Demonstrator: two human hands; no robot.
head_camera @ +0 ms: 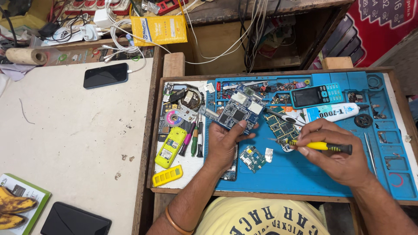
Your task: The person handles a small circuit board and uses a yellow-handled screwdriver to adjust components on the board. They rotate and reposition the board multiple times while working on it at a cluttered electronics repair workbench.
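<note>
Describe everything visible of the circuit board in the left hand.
The circuit board is blue, roughly rectangular, with silvery metal shields and a dark chip on its upward face. The left hand holds it tilted above the blue mat, thumb on its near edge, fingers beneath. A thin metal strip juts from its left side. It is clear of the yellow-handled screwdriver in the right hand.
</note>
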